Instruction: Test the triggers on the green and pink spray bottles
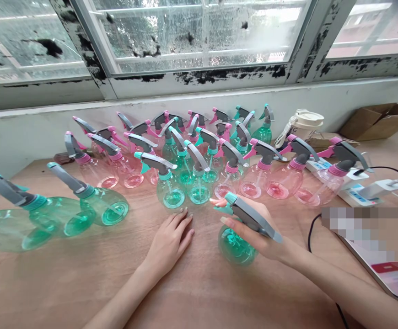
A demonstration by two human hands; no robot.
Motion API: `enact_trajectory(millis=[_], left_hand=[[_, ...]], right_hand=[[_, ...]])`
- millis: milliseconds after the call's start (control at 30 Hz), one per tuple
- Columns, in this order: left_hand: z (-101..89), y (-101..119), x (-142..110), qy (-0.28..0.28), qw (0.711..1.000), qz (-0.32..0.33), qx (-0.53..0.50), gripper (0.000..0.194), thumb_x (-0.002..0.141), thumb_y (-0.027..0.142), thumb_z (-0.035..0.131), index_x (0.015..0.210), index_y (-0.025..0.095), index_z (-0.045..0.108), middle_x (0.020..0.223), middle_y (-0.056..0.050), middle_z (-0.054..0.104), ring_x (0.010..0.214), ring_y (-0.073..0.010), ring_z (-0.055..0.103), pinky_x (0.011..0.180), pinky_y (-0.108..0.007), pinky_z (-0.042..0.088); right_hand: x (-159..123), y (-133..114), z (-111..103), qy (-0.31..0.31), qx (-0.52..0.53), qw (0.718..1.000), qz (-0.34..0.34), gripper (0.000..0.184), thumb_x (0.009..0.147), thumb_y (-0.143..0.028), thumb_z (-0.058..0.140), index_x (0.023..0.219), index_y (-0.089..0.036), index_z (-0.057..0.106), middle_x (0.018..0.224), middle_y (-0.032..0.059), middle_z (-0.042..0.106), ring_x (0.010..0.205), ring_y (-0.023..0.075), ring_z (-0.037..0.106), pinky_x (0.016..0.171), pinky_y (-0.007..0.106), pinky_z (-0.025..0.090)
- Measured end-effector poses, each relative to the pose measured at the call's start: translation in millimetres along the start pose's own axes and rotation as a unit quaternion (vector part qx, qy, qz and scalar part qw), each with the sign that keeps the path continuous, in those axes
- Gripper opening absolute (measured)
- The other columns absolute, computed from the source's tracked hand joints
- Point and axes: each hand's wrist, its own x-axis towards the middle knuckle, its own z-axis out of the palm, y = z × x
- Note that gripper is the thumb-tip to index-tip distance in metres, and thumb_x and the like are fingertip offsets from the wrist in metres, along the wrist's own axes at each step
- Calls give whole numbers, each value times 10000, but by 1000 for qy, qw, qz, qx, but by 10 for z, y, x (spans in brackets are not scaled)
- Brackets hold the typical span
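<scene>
My right hand (259, 228) is closed around the neck of a green spray bottle (236, 246), its grey and teal trigger head tilted up to the left. My left hand (173, 235) lies flat on the wooden table (185, 292), fingers stretched out and holding nothing. Just beyond its fingertips stands a green spray bottle (170, 192), with another green one (199, 187) beside it. To the right of these, pink spray bottles (255, 180) line up in a row. Several more pink and green bottles crowd behind them.
Green spray bottles (108, 208) stand at the left. On the right are a power strip (360, 194) with plugs and a black cable, and a tablet-like device (387, 269), partly blurred out. A lidded white cup (305, 123) and an open cardboard box (377, 121) sit by the window wall.
</scene>
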Motion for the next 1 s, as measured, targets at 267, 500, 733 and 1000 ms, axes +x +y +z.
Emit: enact_trajectory(millis=[267, 500, 733, 1000], left_hand=[[-9, 6, 8, 4, 1000, -8, -15, 320, 983, 323, 446, 1212, 173, 611, 1288, -129, 620, 1206, -275, 573, 991, -459, 504], [-13, 13, 3, 2, 1000, -9, -13, 321, 981, 317, 456, 1214, 163, 614, 1285, -133, 620, 1198, -271, 576, 999, -446, 495], [-6, 16, 2, -5, 1000, -7, -1, 327, 986, 317, 447, 1221, 151, 603, 1290, -139, 615, 1195, -276, 575, 990, -453, 498], [-29, 19, 9, 11, 999, -9, -37, 284, 977, 291, 452, 1186, 185, 613, 1264, -116, 631, 1184, -263, 587, 990, -444, 501]], right_hand=[[-17, -60, 13, 6, -11, 1000, 22, 231, 932, -272, 537, 1154, -247, 599, 740, 6, 572, 578, 142, 483, 577, 276, 455], [0, -61, 13, 19, -7, 1000, -12, 29, 904, -227, 573, 900, -209, 596, 700, -23, 551, 575, 115, 506, 571, 255, 432], [6, -55, -5, 0, 16, 1000, 10, 129, 894, -301, 602, 989, -216, 619, 743, -11, 574, 578, 114, 499, 561, 250, 438], [-29, -54, 45, 27, -9, 1000, -12, 333, 907, -346, 578, 1215, -222, 598, 836, 32, 633, 563, 123, 489, 587, 280, 489]])
